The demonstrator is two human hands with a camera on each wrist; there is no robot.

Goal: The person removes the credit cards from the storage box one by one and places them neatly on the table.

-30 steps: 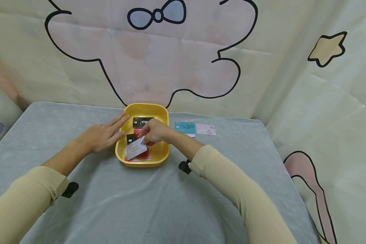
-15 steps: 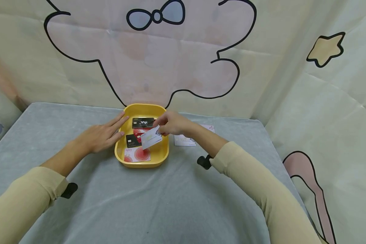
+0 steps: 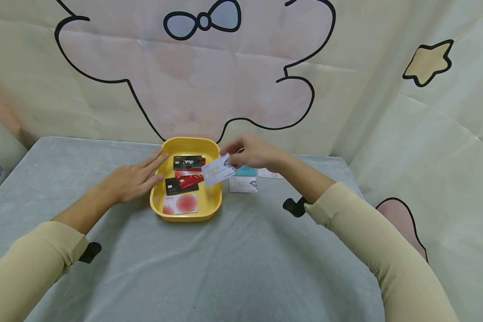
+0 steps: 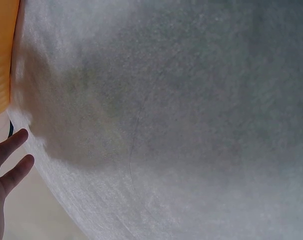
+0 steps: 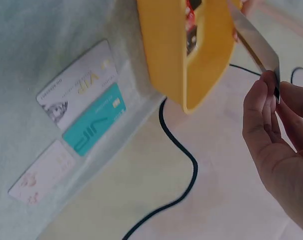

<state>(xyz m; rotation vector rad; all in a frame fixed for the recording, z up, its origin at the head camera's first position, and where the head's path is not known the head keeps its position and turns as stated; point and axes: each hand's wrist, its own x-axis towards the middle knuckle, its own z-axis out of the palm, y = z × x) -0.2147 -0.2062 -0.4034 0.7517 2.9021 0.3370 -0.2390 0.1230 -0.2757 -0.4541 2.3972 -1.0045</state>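
Cartoon-print backdrop [image 3: 241, 89] up behind, grey cloth [image 3: 185, 268] underneath, yellow tray [image 3: 213, 203] near the back. So what's new: the white card [image 3: 216, 171] has moved from over the tray's middle to above its right rim, tilted, pinched between the thumb and fingers of the right hand [image 3: 251, 152]. That leaves the pink card [image 3: 180, 204] at the tray's near end uncovered, with a black Vip card [image 3: 188, 163] and red card [image 3: 191, 180] farther back inside. I'd call the lift-out nearly done, since it's partly past the rim. Left hand [image 3: 130, 182] holds nothing, fingers stretched onto the tray's left rim. Just right of the tray: teal card [image 3: 247, 171], second white card [image 3: 243, 184].
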